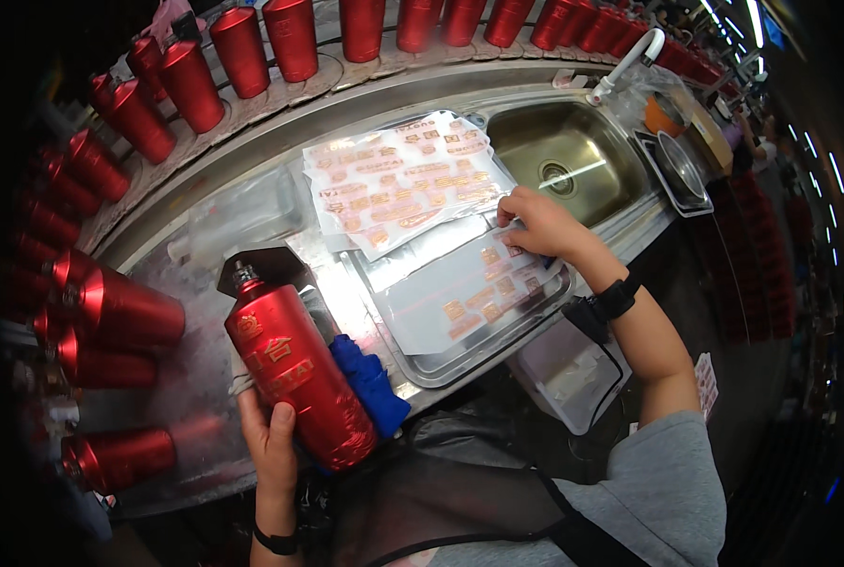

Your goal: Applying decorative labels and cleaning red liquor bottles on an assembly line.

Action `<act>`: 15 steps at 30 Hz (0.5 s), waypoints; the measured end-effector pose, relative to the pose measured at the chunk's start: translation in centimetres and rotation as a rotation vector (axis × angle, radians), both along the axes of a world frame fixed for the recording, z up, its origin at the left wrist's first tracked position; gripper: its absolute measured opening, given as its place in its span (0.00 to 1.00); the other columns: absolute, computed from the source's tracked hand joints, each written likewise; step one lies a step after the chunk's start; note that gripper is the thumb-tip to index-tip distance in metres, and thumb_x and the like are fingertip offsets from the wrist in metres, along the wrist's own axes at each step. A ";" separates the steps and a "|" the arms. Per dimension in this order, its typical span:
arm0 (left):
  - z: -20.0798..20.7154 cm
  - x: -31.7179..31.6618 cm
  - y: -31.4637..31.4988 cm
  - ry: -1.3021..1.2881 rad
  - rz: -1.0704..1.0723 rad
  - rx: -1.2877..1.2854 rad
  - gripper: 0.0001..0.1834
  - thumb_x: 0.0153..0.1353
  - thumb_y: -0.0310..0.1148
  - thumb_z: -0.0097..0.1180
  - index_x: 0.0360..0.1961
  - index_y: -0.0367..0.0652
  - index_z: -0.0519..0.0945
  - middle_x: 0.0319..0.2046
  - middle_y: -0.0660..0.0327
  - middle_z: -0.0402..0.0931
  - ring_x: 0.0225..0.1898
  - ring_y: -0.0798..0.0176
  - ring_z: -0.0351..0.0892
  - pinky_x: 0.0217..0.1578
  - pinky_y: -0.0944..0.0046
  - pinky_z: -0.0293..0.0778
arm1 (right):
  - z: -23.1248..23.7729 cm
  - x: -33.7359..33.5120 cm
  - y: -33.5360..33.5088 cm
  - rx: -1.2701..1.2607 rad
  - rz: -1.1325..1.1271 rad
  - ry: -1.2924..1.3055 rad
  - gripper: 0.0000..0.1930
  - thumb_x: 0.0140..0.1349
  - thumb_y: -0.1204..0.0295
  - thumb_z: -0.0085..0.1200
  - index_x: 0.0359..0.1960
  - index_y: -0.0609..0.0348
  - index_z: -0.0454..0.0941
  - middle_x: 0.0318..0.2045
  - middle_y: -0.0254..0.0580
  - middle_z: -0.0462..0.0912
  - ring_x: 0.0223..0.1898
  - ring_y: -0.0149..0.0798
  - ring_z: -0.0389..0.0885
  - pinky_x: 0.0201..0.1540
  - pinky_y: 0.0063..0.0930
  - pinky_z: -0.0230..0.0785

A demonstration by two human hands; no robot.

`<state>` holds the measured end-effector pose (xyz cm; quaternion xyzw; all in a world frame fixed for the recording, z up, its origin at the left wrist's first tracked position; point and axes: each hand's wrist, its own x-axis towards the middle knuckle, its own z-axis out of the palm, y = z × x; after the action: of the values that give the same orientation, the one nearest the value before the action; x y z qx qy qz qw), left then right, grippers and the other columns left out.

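My left hand [268, 437] holds a shiny red bottle [299, 364] with gold lettering and a narrow neck. Its thumb lies along the bottle's side; the other fingers are partly hidden. The bottle leans, its neck pointing away from me to the left, its base near my lap. My right hand [542, 225] is over a shallow metal tray [429, 376], thumb and fingertips pinched together. Whatever is between them is too small to make out. A translucent sheet with gold decals [479, 307] lies in the tray below this hand. More decal sheets [398, 180] overlap the tray's far edge.
A blue cloth [370, 383] is beside the held bottle. Several red bottles [290, 38] stand along a curved conveyor behind the bench; others lie at the left, such as one bottle [124, 458]. A sink [573, 142] with a white faucet [630, 61] is at the far right.
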<state>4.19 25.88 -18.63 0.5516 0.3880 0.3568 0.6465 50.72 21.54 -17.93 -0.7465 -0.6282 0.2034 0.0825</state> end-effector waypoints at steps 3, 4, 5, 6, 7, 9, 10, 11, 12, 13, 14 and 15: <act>0.0 -0.1 0.1 0.005 -0.001 0.003 0.42 0.67 0.50 0.54 0.72 0.34 0.54 0.66 0.53 0.62 0.66 0.60 0.62 0.66 0.59 0.57 | -0.2 0.5 0.7 -0.090 0.017 -0.041 0.14 0.48 0.70 0.68 0.35 0.52 0.77 0.39 0.41 0.76 0.46 0.49 0.77 0.45 0.39 0.71; 0.0 -0.2 0.1 0.004 0.003 0.003 0.42 0.67 0.50 0.54 0.72 0.34 0.54 0.66 0.53 0.62 0.66 0.60 0.62 0.66 0.59 0.57 | -0.1 0.5 1.0 -0.090 0.021 -0.042 0.14 0.48 0.70 0.68 0.35 0.52 0.77 0.39 0.41 0.76 0.46 0.49 0.77 0.45 0.39 0.71; 0.0 -0.1 0.1 0.003 0.000 0.002 0.42 0.67 0.49 0.54 0.72 0.34 0.53 0.66 0.53 0.62 0.66 0.60 0.62 0.66 0.59 0.57 | 0.1 0.5 1.3 -0.117 0.030 -0.045 0.14 0.48 0.70 0.68 0.35 0.52 0.77 0.38 0.42 0.78 0.45 0.49 0.78 0.44 0.39 0.71; 0.0 -0.1 0.1 0.002 -0.002 0.001 0.42 0.68 0.49 0.54 0.72 0.34 0.52 0.67 0.52 0.62 0.66 0.59 0.62 0.66 0.59 0.57 | 0.3 0.4 1.6 -0.144 0.040 -0.048 0.14 0.47 0.69 0.68 0.34 0.53 0.76 0.37 0.43 0.79 0.44 0.50 0.79 0.44 0.39 0.71; 0.1 0.0 0.1 0.001 0.001 0.000 0.42 0.68 0.49 0.54 0.72 0.34 0.52 0.67 0.52 0.62 0.66 0.59 0.62 0.66 0.59 0.57 | 0.5 0.3 1.9 -0.145 0.043 -0.049 0.14 0.47 0.69 0.68 0.34 0.53 0.76 0.37 0.43 0.79 0.44 0.50 0.79 0.44 0.39 0.71; 0.3 0.2 0.1 0.012 0.002 0.011 0.42 0.68 0.49 0.53 0.72 0.34 0.53 0.67 0.52 0.61 0.67 0.59 0.62 0.66 0.59 0.56 | 0.8 -0.1 2.2 -0.226 -0.022 -0.073 0.11 0.50 0.69 0.66 0.33 0.53 0.77 0.34 0.43 0.82 0.40 0.50 0.81 0.40 0.41 0.72; 0.3 0.1 0.1 0.010 0.004 0.011 0.42 0.68 0.49 0.53 0.72 0.34 0.53 0.67 0.52 0.61 0.67 0.59 0.62 0.66 0.59 0.56 | 0.8 -0.1 2.2 -0.226 -0.021 -0.074 0.11 0.50 0.69 0.66 0.33 0.53 0.77 0.34 0.43 0.82 0.40 0.50 0.81 0.40 0.41 0.72; 0.4 0.1 0.1 0.007 0.011 0.001 0.42 0.67 0.47 0.55 0.72 0.33 0.53 0.66 0.52 0.63 0.66 0.59 0.62 0.66 0.59 0.57 | 0.7 -0.1 2.2 -0.171 -0.031 -0.068 0.09 0.51 0.69 0.64 0.33 0.54 0.78 0.33 0.43 0.83 0.38 0.50 0.82 0.39 0.41 0.72; 0.4 0.1 0.1 0.001 0.016 -0.009 0.42 0.67 0.46 0.56 0.72 0.32 0.54 0.65 0.53 0.64 0.65 0.59 0.63 0.66 0.59 0.58 | 0.7 -0.1 2.0 -0.117 -0.042 -0.063 0.07 0.53 0.69 0.62 0.32 0.54 0.79 0.31 0.43 0.84 0.36 0.50 0.82 0.37 0.42 0.72; 0.5 0.1 0.1 -0.003 0.014 -0.008 0.42 0.67 0.46 0.56 0.72 0.32 0.54 0.65 0.53 0.64 0.65 0.59 0.63 0.66 0.59 0.58 | 0.6 0.0 1.6 -0.116 -0.045 -0.067 0.07 0.53 0.69 0.62 0.32 0.54 0.79 0.31 0.43 0.84 0.36 0.50 0.82 0.37 0.42 0.72; 0.7 0.2 0.1 0.008 -0.012 0.008 0.41 0.68 0.47 0.54 0.72 0.33 0.54 0.66 0.52 0.63 0.66 0.60 0.62 0.66 0.59 0.57 | 0.6 0.2 1.0 -0.016 -0.025 -0.114 0.05 0.54 0.70 0.59 0.31 0.54 0.79 0.31 0.42 0.84 0.36 0.49 0.82 0.36 0.42 0.72; 0.7 0.1 0.1 0.031 -0.028 0.019 0.41 0.69 0.48 0.52 0.72 0.33 0.54 0.66 0.52 0.62 0.67 0.60 0.61 0.67 0.59 0.56 | 0.3 -0.1 1.0 0.079 0.006 -0.150 0.04 0.55 0.71 0.57 0.31 0.55 0.80 0.30 0.42 0.83 0.35 0.48 0.83 0.35 0.41 0.72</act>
<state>4.33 26.02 -17.92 0.5684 0.3867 0.3430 0.6401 50.57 22.58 -17.59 -0.7539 -0.6424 0.1222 0.0640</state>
